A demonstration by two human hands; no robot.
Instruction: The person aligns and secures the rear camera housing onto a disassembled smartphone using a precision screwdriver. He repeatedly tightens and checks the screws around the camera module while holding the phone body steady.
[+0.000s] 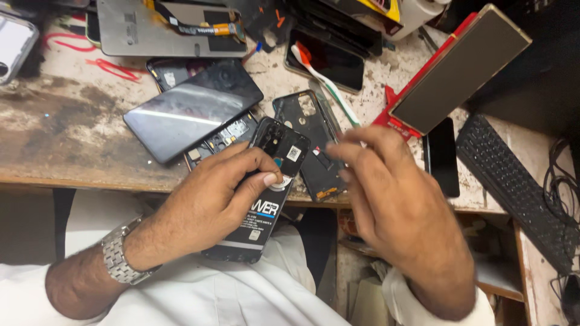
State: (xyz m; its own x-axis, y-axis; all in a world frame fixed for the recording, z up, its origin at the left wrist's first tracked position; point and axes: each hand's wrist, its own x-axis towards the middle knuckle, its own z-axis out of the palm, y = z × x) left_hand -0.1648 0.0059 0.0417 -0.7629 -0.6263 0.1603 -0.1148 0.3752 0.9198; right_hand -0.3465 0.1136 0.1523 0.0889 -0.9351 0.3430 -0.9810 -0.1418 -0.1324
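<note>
My left hand point(211, 202) grips an opened black phone point(266, 199) with its battery and inner board exposed, held over my lap at the bench edge; the thumb presses near the camera end. My right hand point(393, 199) hovers just right of it, fingers spread and blurred, holding nothing I can see. A black phone frame point(305, 130) lies on the bench behind the fingers. A dark phone screen panel point(193, 108) rests tilted on another opened phone to the upper left.
The worn wooden bench point(66, 133) holds a toothbrush point(320, 75), a black phone point(442, 156), a gold-edged panel on a red stand point(459, 69), a grey back plate with flex cable point(151, 30), and a black keyboard point(519, 181) at right.
</note>
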